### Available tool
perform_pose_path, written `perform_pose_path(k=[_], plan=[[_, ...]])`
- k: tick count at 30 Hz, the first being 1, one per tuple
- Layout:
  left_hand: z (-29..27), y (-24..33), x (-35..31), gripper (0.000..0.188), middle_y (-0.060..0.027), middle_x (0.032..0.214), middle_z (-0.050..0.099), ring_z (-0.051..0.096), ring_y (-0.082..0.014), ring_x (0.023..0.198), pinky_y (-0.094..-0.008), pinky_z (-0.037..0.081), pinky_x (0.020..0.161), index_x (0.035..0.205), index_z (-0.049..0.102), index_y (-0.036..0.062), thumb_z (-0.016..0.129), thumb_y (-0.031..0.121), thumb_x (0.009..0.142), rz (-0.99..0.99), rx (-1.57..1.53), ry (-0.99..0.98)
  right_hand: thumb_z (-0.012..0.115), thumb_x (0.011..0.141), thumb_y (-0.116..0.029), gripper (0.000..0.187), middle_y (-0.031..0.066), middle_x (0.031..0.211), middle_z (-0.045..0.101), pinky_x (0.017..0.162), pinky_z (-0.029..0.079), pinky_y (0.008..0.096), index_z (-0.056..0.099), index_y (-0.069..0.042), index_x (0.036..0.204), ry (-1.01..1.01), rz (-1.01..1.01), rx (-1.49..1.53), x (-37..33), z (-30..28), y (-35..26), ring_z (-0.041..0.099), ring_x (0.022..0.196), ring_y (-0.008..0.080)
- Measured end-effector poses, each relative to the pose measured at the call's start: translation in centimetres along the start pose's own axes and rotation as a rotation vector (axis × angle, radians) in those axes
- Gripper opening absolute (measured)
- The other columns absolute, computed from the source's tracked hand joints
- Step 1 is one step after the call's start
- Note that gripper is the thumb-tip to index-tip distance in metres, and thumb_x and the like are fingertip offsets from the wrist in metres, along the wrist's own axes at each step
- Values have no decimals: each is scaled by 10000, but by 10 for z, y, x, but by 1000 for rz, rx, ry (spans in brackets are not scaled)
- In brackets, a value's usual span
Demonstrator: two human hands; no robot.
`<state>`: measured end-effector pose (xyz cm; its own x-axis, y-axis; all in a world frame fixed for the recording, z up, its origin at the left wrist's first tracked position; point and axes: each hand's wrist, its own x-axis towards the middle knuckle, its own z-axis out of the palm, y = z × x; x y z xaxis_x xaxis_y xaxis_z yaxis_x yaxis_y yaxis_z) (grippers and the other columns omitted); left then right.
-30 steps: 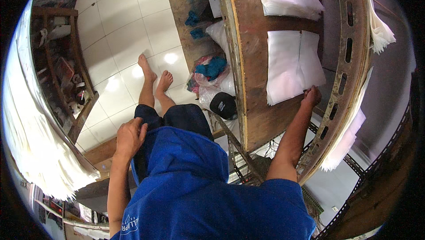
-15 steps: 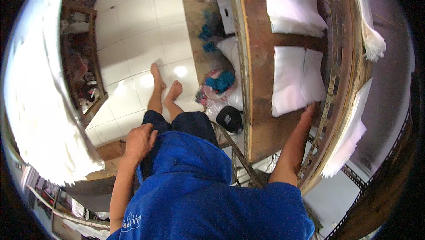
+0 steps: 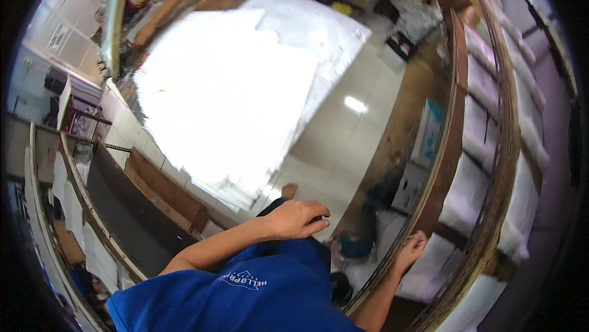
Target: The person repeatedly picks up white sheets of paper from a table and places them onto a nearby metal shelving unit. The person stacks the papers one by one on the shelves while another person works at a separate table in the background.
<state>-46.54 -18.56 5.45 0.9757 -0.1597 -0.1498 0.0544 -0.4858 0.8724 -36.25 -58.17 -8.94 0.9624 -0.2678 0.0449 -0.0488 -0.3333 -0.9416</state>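
My left hand (image 3: pixel 297 218) is in front of my waist, palm down, with loosely bent fingers and the thumb apart; nothing shows in it. To the right, my right hand (image 3: pixel 413 248) is beside the edge of a wooden shelf (image 3: pixel 437 194), its fingers curled together with nothing visible in them. Just past that hand, a folded white stack (image 3: pixel 429 267) lies on the shelf, partly behind my forearm. More white stacks (image 3: pixel 466 191) line the same shelf. A large spread of white sheets (image 3: pixel 227 99) with ragged edges covers a table ahead.
Another person's arm (image 3: pixel 162 13) reaches over the table's far left. Tiled floor (image 3: pixel 343 133) runs between table and shelving. Bags, boxes and a dark cap (image 3: pixel 339 288) are low by the right shelf. A dark shelf unit (image 3: pixel 132 209) stands at left.
My view has swung up, bringing the table and another person into sight. My right hand has drawn away from the stack to the shelf edge; my left hand has moved across my front.
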Motion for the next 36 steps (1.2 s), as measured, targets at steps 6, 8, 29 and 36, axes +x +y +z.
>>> perform_pose_path(k=[6, 8, 29, 36], plan=[[-84, 12, -14, 267, -154, 923, 622, 630, -313, 770, -406, 494, 684, 1047, 613, 22, 567, 248, 913, -23, 78, 155, 518, 920, -54, 108, 47, 890, 595, 727, 471, 280, 586, -22, 997, -508, 86, -52, -62, 115, 51, 561, 797, 126], [-110, 11, -22, 263, -148, 920, 622, 631, -301, 771, -399, 496, 683, 1044, 619, 20, 575, 242, 910, -25, 79, 218, 607, 862, -96, 129, 58, 851, 623, 762, 480, 304, 623, 0, 947, -657, 60, -170, -93, 139, 46, 578, 803, 156], [-365, -134, 66, 269, -127, 995, 602, 579, -294, 963, -404, 477, 804, 970, 640, 49, 687, 238, 785, -274, 1010, 799, 601, 889, -173, 239, 125, 930, 651, 712, 504, 329, 607, 31, 1013, -539, 344, -485, -100, 90, 121, 624, 793, 209], [-378, -207, 96, 288, -168, 1093, 625, 622, -312, 1011, -424, 507, 842, 1085, 611, 42, 569, 209, 854, -726, 905, 512, 604, 889, -198, 244, 108, 875, 655, 685, 505, 318, 615, 18, 1001, -629, 633, -470, -178, 87, 99, 638, 777, 191]])
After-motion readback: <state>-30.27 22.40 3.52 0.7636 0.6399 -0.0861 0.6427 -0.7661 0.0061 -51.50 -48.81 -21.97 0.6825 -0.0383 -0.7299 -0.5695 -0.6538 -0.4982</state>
